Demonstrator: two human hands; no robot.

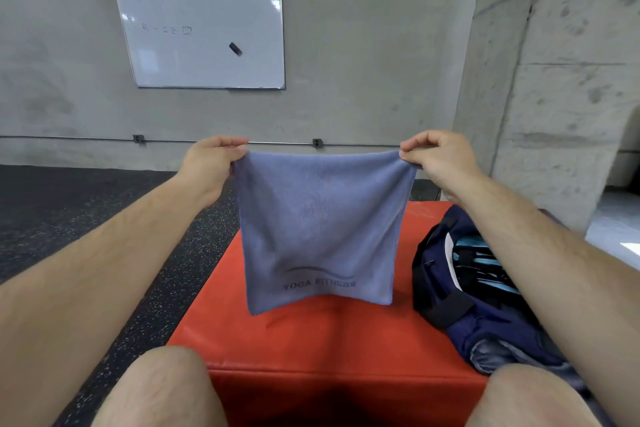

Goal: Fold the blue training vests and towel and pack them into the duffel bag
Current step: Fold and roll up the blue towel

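Note:
A blue-grey towel (320,229) printed "YOGA FITNESS" hangs in the air in front of me, spread flat. My left hand (211,158) pinches its upper left corner and my right hand (438,156) pinches its upper right corner. Its lower edge hangs just above the red padded box (311,340). A navy duffel bag (460,291) lies open on the right side of the box, under my right forearm. Blue and black striped fabric (481,263) shows inside the bag.
My bare knees (162,388) frame the box's near edge. Dark speckled rubber floor (86,218) lies to the left. A concrete wall with a whiteboard (201,24) stands behind, and a concrete pillar (561,80) rises at the right.

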